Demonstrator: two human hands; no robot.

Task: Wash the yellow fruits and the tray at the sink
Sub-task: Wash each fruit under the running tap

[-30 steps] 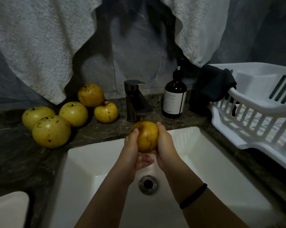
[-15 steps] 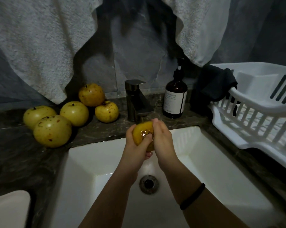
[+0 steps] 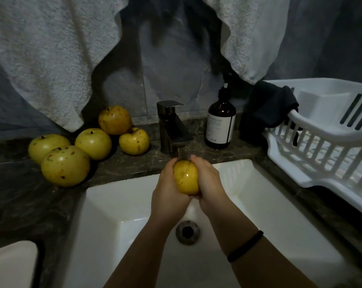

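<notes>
Under the tap, left hand and right hand curl their fingers round one yellow fruit so water hits it. Five other fruits sit left of the tap, tray right.

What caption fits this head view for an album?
Left hand and right hand hold a yellow fruit under the tap over the sink.
</notes>
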